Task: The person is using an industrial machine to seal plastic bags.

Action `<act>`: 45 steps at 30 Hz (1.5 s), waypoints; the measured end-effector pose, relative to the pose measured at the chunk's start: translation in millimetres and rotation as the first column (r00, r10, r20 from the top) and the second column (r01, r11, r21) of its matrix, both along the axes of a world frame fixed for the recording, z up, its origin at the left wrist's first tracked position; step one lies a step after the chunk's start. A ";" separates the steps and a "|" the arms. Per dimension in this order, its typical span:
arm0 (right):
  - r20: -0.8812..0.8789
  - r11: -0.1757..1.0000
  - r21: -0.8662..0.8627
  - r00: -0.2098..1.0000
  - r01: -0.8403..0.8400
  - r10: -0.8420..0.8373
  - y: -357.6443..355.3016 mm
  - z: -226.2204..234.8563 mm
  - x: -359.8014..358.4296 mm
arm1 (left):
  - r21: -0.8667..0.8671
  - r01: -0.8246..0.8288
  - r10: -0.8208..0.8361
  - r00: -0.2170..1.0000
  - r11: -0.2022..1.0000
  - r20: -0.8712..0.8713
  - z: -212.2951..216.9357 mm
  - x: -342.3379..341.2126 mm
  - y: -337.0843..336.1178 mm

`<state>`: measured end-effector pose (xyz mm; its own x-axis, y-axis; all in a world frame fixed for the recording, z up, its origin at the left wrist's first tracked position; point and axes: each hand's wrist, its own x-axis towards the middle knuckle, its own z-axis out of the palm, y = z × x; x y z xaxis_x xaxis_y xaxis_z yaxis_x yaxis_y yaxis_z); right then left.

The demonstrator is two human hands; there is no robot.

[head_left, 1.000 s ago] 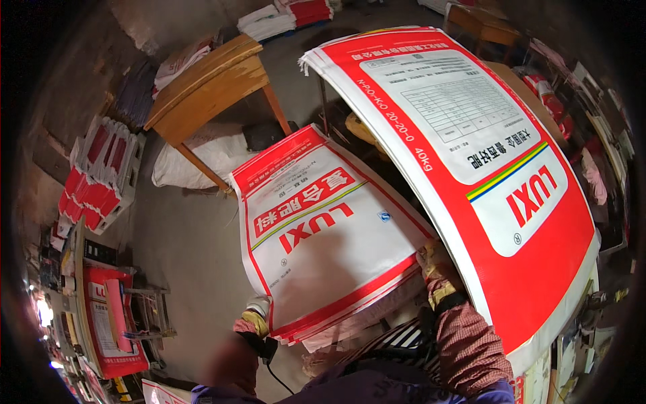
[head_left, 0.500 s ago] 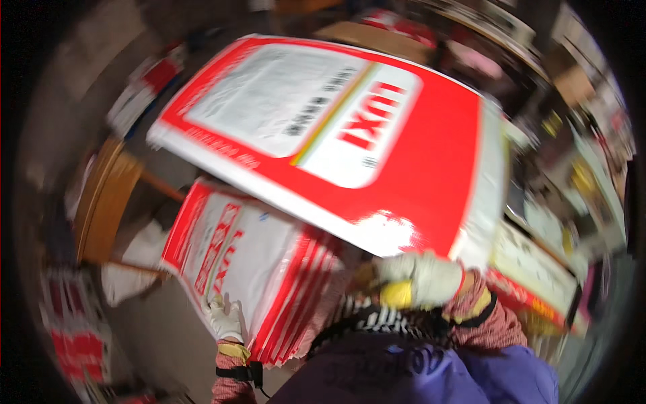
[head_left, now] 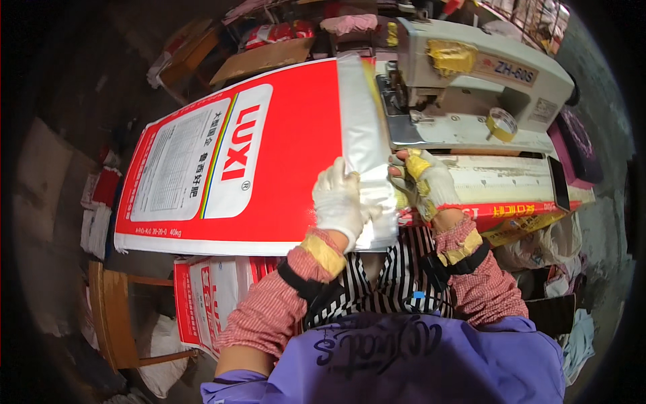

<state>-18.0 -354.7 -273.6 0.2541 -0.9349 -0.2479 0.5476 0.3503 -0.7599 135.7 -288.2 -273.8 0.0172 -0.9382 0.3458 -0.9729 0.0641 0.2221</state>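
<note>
A large flat red-and-white plastic sack (head_left: 296,141) lies spread before me, its pale, shiny end toward the sewing machine (head_left: 471,81). My left hand (head_left: 338,202), in a white glove, rests on the sack near this end with its fingers stretched out. At the sack's right edge, my right hand (head_left: 431,182) has its fingers curled around the border; yellow tape wraps some of the glove's fingers. Below the left side of the sack, a stack of similar folded sacks (head_left: 219,296) shows, partly covered by it and my left arm.
A roll of yellow tape (head_left: 501,124) sits on the machine's bed. In front of the machine lies a long carton (head_left: 511,185) with a red side. A wooden stool (head_left: 108,313) stands at the lower left, and red-and-white bundles (head_left: 279,34) lie at the back.
The large sack has swung left and lies flatter, its end now beside the sewing machine. My left hand has left the stack below and come onto the large sack.
</note>
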 end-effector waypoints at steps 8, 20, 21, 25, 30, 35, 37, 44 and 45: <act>-0.817 0.871 -0.243 0.574 -0.427 0.054 -9.0 -5.1 11.6 | 0.091 0.077 -0.006 0.795 0.993 -0.606 -21.4 39.6 -28.2; -0.898 0.677 -0.411 0.401 -0.610 -0.184 4.4 13.7 19.3 | -0.137 0.036 -0.141 0.312 0.990 -0.940 57.0 112.0 -2.6; -0.649 0.441 -0.730 0.324 -0.522 -0.689 7.6 16.0 29.1 | -0.096 0.052 -0.109 0.501 0.994 -0.859 60.8 106.0 1.1; -0.976 0.009 -0.144 0.140 -0.990 -0.164 40.2 44.6 77.9 | -0.106 0.067 -0.125 0.644 0.992 -0.755 102.6 90.4 24.6; -0.512 0.080 -0.265 0.211 -0.961 0.833 13.8 10.7 85.9 | -0.112 0.186 -0.217 0.837 0.976 -0.502 122.3 92.1 66.4; -0.360 0.756 -0.442 0.868 -0.482 0.343 -85.9 -24.5 97.7 | 0.298 0.735 -0.547 0.661 0.609 -0.514 114.6 86.5 92.2; -0.643 0.936 -0.303 0.763 -0.180 -0.062 -126.8 -33.5 86.1 | 0.495 0.788 -0.156 0.577 0.366 -0.802 85.7 73.4 119.2; 0.702 0.969 0.089 0.705 -0.229 0.102 -57.5 6.6 125.8 | 0.422 0.880 -0.532 0.470 0.219 -0.704 137.6 64.3 18.5; 0.717 0.886 0.376 0.691 -0.271 -0.093 -27.6 45.7 116.9 | 0.449 0.761 -0.625 0.644 0.468 -0.440 159.2 56.5 -4.5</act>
